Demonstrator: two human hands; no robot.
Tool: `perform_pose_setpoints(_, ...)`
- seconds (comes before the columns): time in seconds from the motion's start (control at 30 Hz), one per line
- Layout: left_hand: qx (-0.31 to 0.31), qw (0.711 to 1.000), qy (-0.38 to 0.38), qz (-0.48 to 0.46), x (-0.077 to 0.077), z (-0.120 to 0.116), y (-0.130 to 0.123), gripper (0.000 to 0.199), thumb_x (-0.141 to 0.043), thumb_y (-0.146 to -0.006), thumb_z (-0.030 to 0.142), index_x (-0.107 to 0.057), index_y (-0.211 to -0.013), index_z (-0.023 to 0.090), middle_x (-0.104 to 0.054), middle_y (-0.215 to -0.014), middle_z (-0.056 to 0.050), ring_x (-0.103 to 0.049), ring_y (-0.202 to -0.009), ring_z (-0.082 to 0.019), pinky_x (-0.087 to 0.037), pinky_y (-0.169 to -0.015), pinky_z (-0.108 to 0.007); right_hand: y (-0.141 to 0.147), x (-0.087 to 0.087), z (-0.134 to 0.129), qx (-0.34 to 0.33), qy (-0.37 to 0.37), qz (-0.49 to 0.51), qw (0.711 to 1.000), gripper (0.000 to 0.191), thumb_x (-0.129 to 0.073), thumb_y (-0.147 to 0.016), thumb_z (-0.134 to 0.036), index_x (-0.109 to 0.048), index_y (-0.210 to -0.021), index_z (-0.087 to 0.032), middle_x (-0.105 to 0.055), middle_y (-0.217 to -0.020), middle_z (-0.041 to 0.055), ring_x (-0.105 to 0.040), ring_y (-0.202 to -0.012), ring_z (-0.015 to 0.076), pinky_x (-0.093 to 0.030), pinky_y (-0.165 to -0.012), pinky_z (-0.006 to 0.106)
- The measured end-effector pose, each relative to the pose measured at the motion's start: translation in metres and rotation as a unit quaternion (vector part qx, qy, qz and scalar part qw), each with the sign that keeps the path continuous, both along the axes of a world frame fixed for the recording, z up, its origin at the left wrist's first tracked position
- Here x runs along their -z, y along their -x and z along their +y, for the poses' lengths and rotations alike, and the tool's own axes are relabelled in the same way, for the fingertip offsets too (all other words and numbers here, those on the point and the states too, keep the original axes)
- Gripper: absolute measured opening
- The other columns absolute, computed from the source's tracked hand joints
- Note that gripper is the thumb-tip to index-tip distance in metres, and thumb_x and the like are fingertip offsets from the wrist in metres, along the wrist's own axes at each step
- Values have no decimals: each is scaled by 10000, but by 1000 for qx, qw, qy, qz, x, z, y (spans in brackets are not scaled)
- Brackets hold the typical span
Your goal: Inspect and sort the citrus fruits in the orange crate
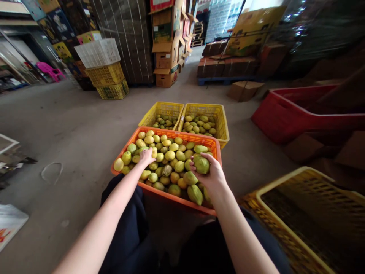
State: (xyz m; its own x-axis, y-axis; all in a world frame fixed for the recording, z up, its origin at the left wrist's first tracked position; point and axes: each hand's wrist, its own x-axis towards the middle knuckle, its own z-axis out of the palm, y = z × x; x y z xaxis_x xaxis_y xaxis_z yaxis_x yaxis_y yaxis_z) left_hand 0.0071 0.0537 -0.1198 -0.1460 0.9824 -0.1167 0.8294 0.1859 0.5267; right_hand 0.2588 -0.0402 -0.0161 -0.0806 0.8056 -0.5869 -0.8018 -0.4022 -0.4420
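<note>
An orange crate (pixel 211 143) heaped with yellow-green fruit stands on the floor between my knees. My right hand (pixel 209 176) is closed around one green fruit (pixel 202 164) held just above the heap at the crate's right side. My left hand (pixel 146 156) reaches into the left part of the heap, fingers curled down over a fruit that it hides. Loose yellow and green fruits (pixel 170 155) lie between the two hands.
Two yellow crates (pixel 220 121) part-filled with fruit stand side by side behind the orange one. An empty yellow crate (pixel 288 224) is at my right, a red crate (pixel 282 118) beyond it. Stacked baskets (pixel 106 74) and cartons (pixel 167 45) line the back of the concrete floor.
</note>
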Motion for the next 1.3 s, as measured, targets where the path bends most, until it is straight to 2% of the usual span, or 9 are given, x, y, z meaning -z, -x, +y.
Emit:
perform_pose_setpoints(0.07,-20,997,-39,-69,-15,0,0,530,-891,-658,281,-622,-1102,175,-699,-1061,-108,-541,-1264,-372,-407,-1052,-469,-2,1,1,2,-4,-12,1000,69,-581,-779,-180,-562,-842,-202,-654,-660,42,-572,-500,155,-465,-372,220)
perform_pose_setpoints(0.13,-27,965,-65,-254,-31,-5,-2,499,-873,-677,282,-620,-1099,203,-705,-1056,-77,-580,-1214,-327,-437,-1027,-430,-1,2,3,0,-13,-15,1000,100,-619,-749,-182,-565,-826,-216,-655,-656,32,-574,-501,159,-478,-371,231)
perform_pose_setpoints(0.27,39,776,-11,-630,-56,-31,-21,479,-865,-644,234,-644,-1069,249,-729,-1019,-34,-669,-1084,-289,-501,-988,-428,11,6,9,-17,-26,-10,999,149,-667,-695,-197,-570,-803,-232,-662,-659,22,-584,-514,157,-481,-372,223)
perform_pose_setpoints(0.43,61,711,13,-701,-62,-57,-57,514,-837,-661,234,-650,-1140,238,-741,-986,-45,-709,-1039,-286,-554,-946,-430,35,7,15,-45,-26,-17,999,146,-679,-667,-229,-568,-762,-237,-660,-643,11,-589,-516,150,-475,-373,212)
perform_pose_setpoints(0.67,-90,616,1,-782,-76,-50,-66,398,-685,-791,511,-672,-976,159,-734,-817,-59,-735,-780,-214,-600,-680,-285,42,-8,23,2,-110,6,994,142,-642,-665,-274,-638,-787,-201,-699,-701,21,-612,-544,149,-445,-387,203)
perform_pose_setpoints(0.87,-51,627,-23,-777,-89,-50,-58,372,-638,-749,407,-670,-1035,172,-762,-961,-85,-741,-913,-268,-610,-731,-349,49,-12,18,33,-221,-91,970,137,-692,-676,-329,-685,-736,-206,-722,-778,17,-617,-550,152,-475,-420,232)
perform_pose_setpoints(1.03,-20,613,-22,-790,-89,-52,-67,352,-606,-684,405,-668,-955,190,-752,-892,-81,-722,-1005,-317,-586,-857,-452,51,-11,12,123,-354,-189,908,169,-673,-699,-315,-730,-825,-217,-723,-822,16,-634,-610,173,-480,-461,253)
perform_pose_setpoints(1.17,-57,573,-29,-817,-87,-51,-80,211,-626,-712,374,-660,-809,191,-730,-790,-54,-728,-956,-266,-562,-922,-418,50,-4,12,179,-390,-259,866,203,-611,-752,-338,-741,-863,-229,-731,-865,27,-660,-754,196,-535,-651,288)
perform_pose_setpoints(1.3,-55,574,-28,-817,-83,-53,-91,225,-648,-756,411,-681,-792,191,-737,-798,-42,-728,-983,-259,-560,-922,-378,59,5,10,192,-398,-353,825,209,-615,-770,-369,-757,-817,-223,-733,-879,43,-670,-902,223,-525,-887,331)
